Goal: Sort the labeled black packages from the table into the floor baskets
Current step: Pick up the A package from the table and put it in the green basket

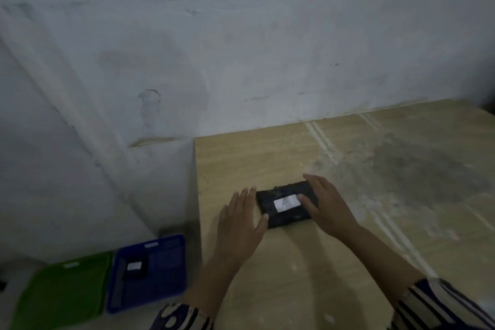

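While both our hands sit on the table [348,262], the black pkg [286,205] w/ its white label [286,202] lies flat btwn them near the table's left edge. Right hand [328,206] rests fingers over its right end; left hand [242,218] lies flat, thumb touching its left corner. Neither has closed round it. On the floor left of the table: blue basket [163,289] holding another labeled pkg [135,266], green basket [64,292] beside it.

Bare storeroom corner: scuffed plaster wall [241,35], dusty wooden table [401,169], floor baskets [150,300].
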The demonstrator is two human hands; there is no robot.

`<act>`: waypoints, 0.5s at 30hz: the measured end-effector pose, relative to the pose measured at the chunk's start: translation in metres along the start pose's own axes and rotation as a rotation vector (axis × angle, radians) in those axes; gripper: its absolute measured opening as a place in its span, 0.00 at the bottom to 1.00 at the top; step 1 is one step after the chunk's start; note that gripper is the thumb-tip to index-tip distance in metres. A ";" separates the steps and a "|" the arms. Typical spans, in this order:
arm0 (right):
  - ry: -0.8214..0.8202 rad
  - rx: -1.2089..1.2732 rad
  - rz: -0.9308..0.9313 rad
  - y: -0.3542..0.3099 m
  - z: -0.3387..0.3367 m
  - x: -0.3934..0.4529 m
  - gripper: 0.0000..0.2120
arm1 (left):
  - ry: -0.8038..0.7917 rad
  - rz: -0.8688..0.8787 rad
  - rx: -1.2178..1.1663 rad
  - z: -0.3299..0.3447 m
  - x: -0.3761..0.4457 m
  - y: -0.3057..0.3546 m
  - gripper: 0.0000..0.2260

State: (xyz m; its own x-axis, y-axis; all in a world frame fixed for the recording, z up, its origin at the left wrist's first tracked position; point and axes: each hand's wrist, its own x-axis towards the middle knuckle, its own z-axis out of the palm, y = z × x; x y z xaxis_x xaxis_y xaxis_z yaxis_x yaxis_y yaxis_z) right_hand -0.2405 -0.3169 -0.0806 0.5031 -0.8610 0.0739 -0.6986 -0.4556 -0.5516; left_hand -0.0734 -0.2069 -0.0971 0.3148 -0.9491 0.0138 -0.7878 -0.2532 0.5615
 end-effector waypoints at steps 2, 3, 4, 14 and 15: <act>-0.047 0.023 -0.020 0.023 0.005 0.014 0.24 | -0.003 -0.044 0.006 0.022 0.014 0.012 0.28; -0.064 0.029 -0.030 0.034 0.007 0.020 0.23 | -0.005 -0.062 0.018 0.032 0.021 0.017 0.27; -0.081 0.028 -0.040 0.045 0.010 0.026 0.23 | -0.002 -0.083 0.031 0.041 0.028 0.020 0.27; -0.255 0.113 0.012 0.101 0.044 0.057 0.22 | 0.017 -0.421 -0.167 0.094 0.060 0.031 0.29; -0.256 0.145 0.024 0.102 0.045 0.057 0.22 | 0.028 -0.436 -0.177 0.095 0.061 0.031 0.30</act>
State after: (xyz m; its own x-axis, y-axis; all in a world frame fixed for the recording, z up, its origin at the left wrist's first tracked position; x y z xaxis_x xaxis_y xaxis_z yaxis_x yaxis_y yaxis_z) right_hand -0.2597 -0.4024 -0.1701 0.6123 -0.7777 -0.1425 -0.6411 -0.3829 -0.6651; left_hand -0.1291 -0.2908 -0.1577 0.6123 -0.7554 -0.2332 -0.4774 -0.5884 0.6526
